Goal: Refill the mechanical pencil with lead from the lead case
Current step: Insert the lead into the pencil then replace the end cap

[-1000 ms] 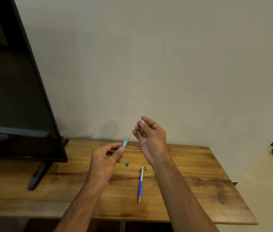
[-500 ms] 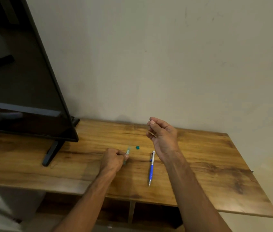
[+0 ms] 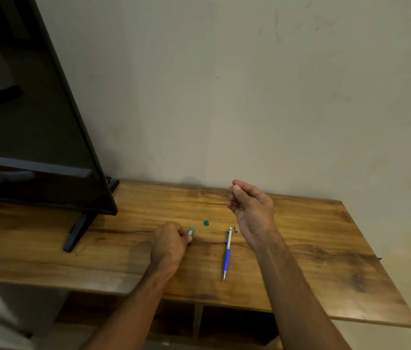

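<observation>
A blue and silver mechanical pencil (image 3: 227,252) lies on the wooden table (image 3: 325,261), tip toward me. Its small metal end cap (image 3: 236,229) rests beside its top end. My left hand (image 3: 170,245) is low on the table and grips the small translucent teal lead case (image 3: 191,231), whose end sticks out past my thumb. The case's teal lid (image 3: 206,222) lies loose on the wood just beyond. My right hand (image 3: 251,210) hovers above the table behind the pencil, fingers curled with the fingertips together; a thin lead between them is too fine to make out.
A large black TV (image 3: 30,122) on a black foot (image 3: 77,232) fills the left side. A plain wall rises right behind the table. The table's right edge and front edge are near, with open shelves below.
My left hand has come down from mid-air to the table surface with the lead case. My right hand stays raised with pinched fingers. The view has tilted downward.
</observation>
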